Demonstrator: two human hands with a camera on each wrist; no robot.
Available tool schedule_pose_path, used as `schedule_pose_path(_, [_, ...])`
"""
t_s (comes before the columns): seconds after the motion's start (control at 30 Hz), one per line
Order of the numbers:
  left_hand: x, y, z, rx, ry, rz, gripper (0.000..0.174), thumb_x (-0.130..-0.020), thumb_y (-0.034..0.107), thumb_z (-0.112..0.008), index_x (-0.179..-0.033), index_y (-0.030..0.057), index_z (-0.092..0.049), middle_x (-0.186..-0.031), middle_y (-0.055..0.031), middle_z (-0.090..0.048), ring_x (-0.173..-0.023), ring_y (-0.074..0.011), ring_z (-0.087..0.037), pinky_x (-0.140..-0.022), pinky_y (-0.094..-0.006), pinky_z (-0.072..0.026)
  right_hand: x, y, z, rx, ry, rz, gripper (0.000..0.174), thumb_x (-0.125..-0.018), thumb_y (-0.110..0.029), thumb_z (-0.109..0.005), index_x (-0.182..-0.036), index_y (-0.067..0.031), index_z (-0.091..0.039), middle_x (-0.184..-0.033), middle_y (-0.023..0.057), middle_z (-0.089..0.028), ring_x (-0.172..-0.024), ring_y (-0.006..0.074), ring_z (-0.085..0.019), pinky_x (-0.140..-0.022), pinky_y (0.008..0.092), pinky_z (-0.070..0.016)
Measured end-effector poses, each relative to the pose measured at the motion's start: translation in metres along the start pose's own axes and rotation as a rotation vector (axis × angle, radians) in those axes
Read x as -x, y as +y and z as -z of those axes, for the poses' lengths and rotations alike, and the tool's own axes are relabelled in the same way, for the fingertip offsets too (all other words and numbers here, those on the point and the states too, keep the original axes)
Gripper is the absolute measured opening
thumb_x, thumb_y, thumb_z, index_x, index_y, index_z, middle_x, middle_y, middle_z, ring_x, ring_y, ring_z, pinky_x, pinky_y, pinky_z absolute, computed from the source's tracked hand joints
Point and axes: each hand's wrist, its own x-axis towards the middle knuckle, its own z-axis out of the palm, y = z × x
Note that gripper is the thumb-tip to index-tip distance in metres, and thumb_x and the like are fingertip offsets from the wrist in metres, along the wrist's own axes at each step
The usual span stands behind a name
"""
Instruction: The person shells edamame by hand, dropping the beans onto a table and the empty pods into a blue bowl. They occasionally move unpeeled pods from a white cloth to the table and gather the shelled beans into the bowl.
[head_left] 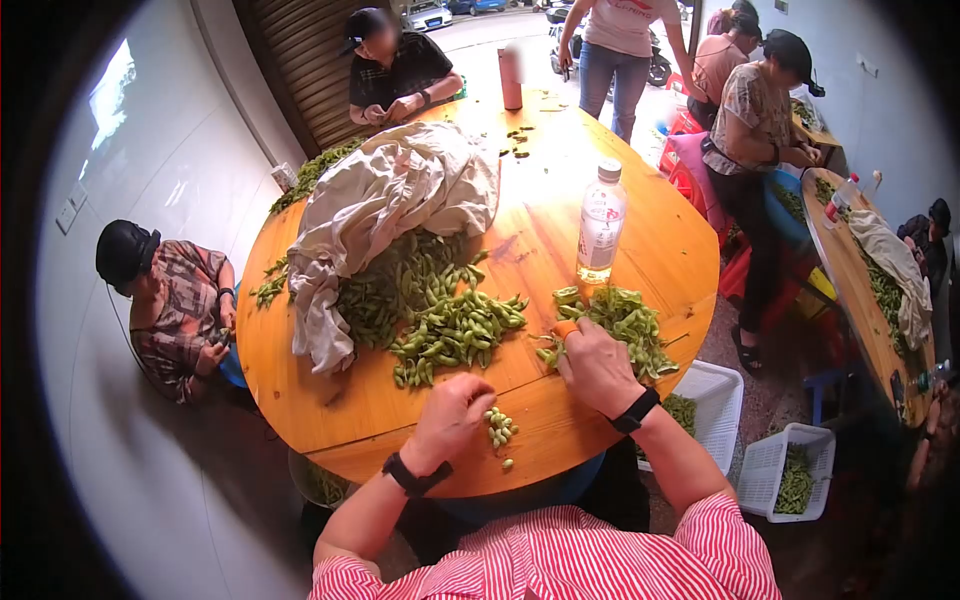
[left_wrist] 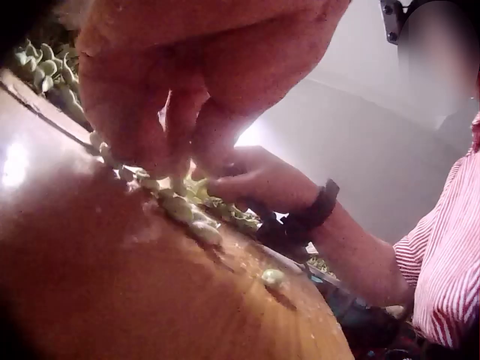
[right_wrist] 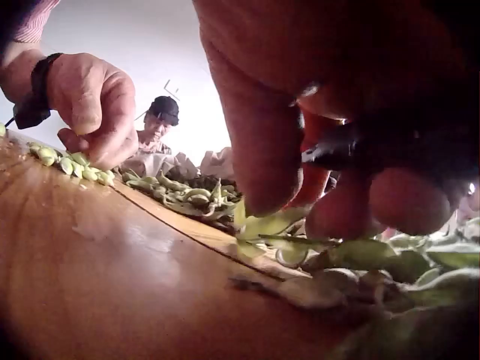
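My left hand (head_left: 455,412) is bent over a small group of shelled green soybeans (head_left: 500,428) near the table's front edge. Its fingertips point down close to the beans; I cannot tell whether a bean is between them. Farther right, my right hand (head_left: 598,368) is low over a heap of split, emptied pods (head_left: 632,318). An orange covering (head_left: 566,328) shows at one of its fingers. In the right wrist view its fingers pinch a flat green pod (right_wrist: 271,223) just above the heap. Full soybean pods (head_left: 455,335) are piled beyond the two hands.
A pale cloth (head_left: 400,190) covers part of the pod pile. A plastic bottle (head_left: 601,222) stands behind the emptied pods. One loose bean (head_left: 507,464) lies near the front edge. White baskets (head_left: 788,470) are on the floor at right. Another person (head_left: 400,75) sits across the round table (head_left: 640,200).
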Motion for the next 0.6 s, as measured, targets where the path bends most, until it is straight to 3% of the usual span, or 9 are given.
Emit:
schedule_pose_path(0.1, [-0.023,0.001,0.004,-0.161,0.068,-0.006,0.017,-0.086,0.015,-0.068,-0.094,0.0001,-0.066,-0.089,-0.0173,-0.065,-0.079,-0.0343,-0.065,-0.068,-0.0418,-0.0505,0.004,-0.001,-0.006,-0.026,0.030,0.025,0.013,-0.080,-0.005,-0.060,-0.091,0.0014,-0.058,-0.092,0.0194,-0.058,-0.087,0.0384,-0.061,-0.069,0.0483,-0.0510])
schedule_pose_path(0.13, [-0.031,-0.009,0.001,-0.251,0.106,-0.085,0.021,-0.083,0.016,-0.071,-0.095,0.0001,-0.065,-0.086,-0.0155,-0.064,-0.079,-0.0318,-0.065,-0.069,-0.0391,-0.0507,0.006,-0.001,-0.011,-0.046,0.059,0.058,0.013,-0.080,-0.004,-0.059,-0.091,0.0020,-0.058,-0.089,0.0200,-0.058,-0.084,0.0392,-0.061,-0.068,0.0480,-0.0510])
schedule_pose_path(0.27, [-0.050,-0.012,-0.009,-0.543,0.045,-0.040,0.024,-0.083,0.026,-0.072,-0.086,0.0038,-0.063,-0.088,-0.0132,-0.064,-0.080,-0.0335,-0.066,-0.069,-0.0422,-0.0530,0.013,-0.013,-0.025,-0.168,0.008,0.142,0.009,-0.081,-0.001,-0.054,-0.087,-0.0002,-0.061,-0.081,0.0207,-0.059,-0.073,0.0398,-0.062,-0.065,0.0447,-0.0511])
schedule_pose_path(0.37, [-0.056,-0.012,-0.009,-0.691,0.027,-0.004,0.023,-0.082,0.025,-0.072,-0.083,0.0044,-0.063,-0.089,-0.0127,-0.064,-0.080,-0.0321,-0.067,-0.068,-0.0417,-0.0534,0.018,-0.019,-0.023,-0.225,-0.078,0.127,0.014,-0.082,-0.002,-0.053,-0.091,-0.0006,-0.064,-0.078,0.0188,-0.059,-0.071,0.0384,-0.063,-0.065,0.0445,-0.0512])
schedule_pose_path(0.6, [-0.036,-0.013,0.005,-0.614,0.024,0.014,0.013,-0.083,0.018,-0.068,-0.083,0.0055,-0.066,-0.086,-0.0118,-0.061,-0.081,-0.0325,-0.064,-0.070,-0.0423,-0.0514,0.020,-0.017,-0.033,-0.354,-0.096,0.064,0.018,-0.084,-0.004,-0.051,-0.096,-0.0009,-0.064,-0.082,0.0233,-0.064,-0.077,0.0416,-0.064,-0.068,0.0472,-0.0521])
